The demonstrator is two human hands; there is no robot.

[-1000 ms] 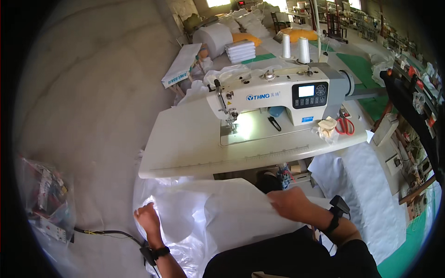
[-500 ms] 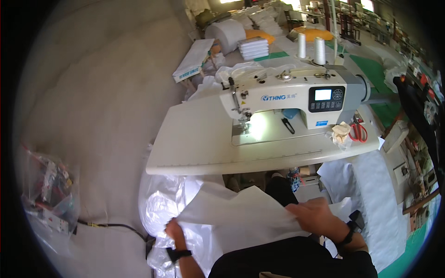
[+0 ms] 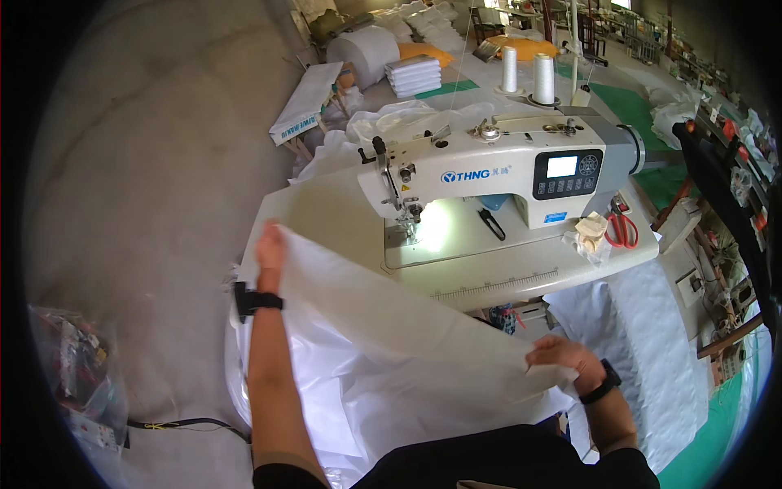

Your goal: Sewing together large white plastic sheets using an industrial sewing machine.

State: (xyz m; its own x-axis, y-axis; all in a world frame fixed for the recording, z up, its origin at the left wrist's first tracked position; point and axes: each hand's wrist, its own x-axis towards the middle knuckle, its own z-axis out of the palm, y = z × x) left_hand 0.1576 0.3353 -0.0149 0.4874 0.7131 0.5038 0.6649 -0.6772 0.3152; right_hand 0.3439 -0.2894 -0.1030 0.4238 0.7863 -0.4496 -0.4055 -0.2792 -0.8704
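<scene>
A large white sheet [image 3: 383, 342] of thin woven-looking material is stretched between my hands, its upper edge slanting down to the right. My left hand [image 3: 270, 254] grips its upper left corner, raised over the left end of the sewing table [image 3: 318, 196]. Lower down at the right, my right hand [image 3: 566, 357] pinches the same edge in front of the table. Beyond the sheet stands a white sewing machine [image 3: 481, 163], its lamp lit over the needle area and its display panel glowing. The sheet hides the table's front left edge.
Black thread snips [image 3: 491, 224] lie under the machine arm. Red-handled scissors [image 3: 621, 231] and a crumpled beige scrap [image 3: 591, 231] rest at the table's right. Thread cones [image 3: 543, 80] stand behind. White material [image 3: 635, 326] hangs at right; a clear bag of parts [image 3: 77, 367] sits at left.
My left hand has risen and moved forward, lifting the sheet's left corner over the table. My right hand has shifted slightly right, still on the sheet. The view has shifted a little.
</scene>
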